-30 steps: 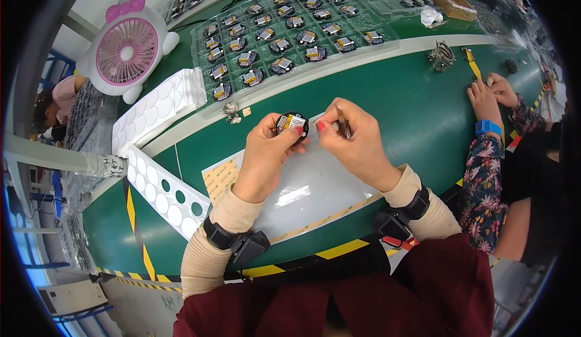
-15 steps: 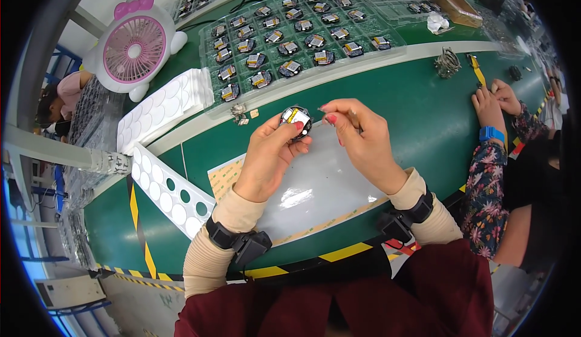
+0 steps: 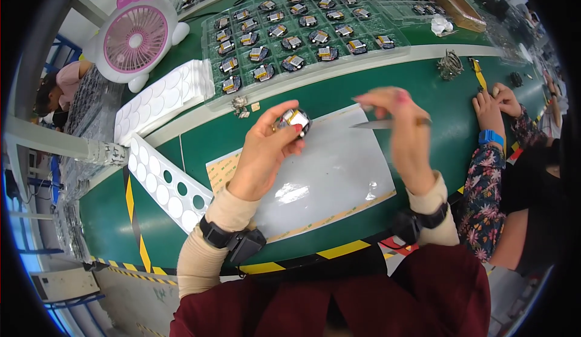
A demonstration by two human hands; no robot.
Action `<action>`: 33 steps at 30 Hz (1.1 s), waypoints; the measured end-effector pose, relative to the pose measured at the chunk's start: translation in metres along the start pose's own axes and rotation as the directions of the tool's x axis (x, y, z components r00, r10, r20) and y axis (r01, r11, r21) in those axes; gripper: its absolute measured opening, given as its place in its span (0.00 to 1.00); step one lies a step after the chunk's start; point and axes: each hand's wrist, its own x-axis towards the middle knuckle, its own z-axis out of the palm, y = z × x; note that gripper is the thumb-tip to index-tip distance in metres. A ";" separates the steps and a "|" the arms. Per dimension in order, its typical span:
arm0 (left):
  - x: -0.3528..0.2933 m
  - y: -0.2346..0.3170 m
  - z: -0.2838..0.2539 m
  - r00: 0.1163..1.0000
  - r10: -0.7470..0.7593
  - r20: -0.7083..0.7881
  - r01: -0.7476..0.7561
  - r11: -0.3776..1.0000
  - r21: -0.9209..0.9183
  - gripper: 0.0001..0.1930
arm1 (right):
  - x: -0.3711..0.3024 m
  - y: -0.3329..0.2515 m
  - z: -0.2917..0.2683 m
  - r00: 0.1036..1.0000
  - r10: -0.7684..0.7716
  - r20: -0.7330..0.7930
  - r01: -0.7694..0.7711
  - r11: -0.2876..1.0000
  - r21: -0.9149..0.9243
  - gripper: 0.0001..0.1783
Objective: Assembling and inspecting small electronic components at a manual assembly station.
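Note:
Between the thumb and fingers of my left hand (image 3: 264, 149) is a small round electronic module (image 3: 295, 121), dark-rimmed, with a yellow-and-white battery-like block on its face. My right hand (image 3: 408, 134), smeared by motion, is apart from the module, over the right side of a glossy grey sheet (image 3: 327, 173). A slim pointed metal tool, apparently tweezers (image 3: 370, 124), lies across its palm, the tip toward the left; the fingers around it are blurred. The sheet has tan printed edges and lies flat under both hands.
Beyond the hands is a clear compartment tray (image 3: 266, 37) of similar modules. White sticker sheets (image 3: 163, 98), a partly used sticker strip (image 3: 158, 185) and a pink-and-white fan (image 3: 134, 40) stand left. Metal scraps (image 3: 449, 66) lie right, near a co-worker's hands (image 3: 496, 104).
My right hand has moved right, away from the module, and turned so the metal tool shows. My left hand stays nearly in place with the module.

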 end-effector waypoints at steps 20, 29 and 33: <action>-0.062 -0.029 -0.025 0.919 0.159 0.361 -0.390 0.219 0.895 0.22 | -0.117 -0.028 0.025 0.949 0.159 0.273 -0.201 0.971 0.132 0.12; -0.060 -0.030 -0.027 0.911 0.174 0.374 -0.406 0.214 0.888 0.23 | -0.114 -0.028 0.026 0.947 0.087 0.310 -0.108 0.993 0.051 0.14; -0.059 -0.029 -0.025 0.909 0.180 0.375 -0.408 0.205 0.890 0.22 | -0.114 -0.029 0.026 0.947 0.046 0.317 -0.057 0.998 0.023 0.14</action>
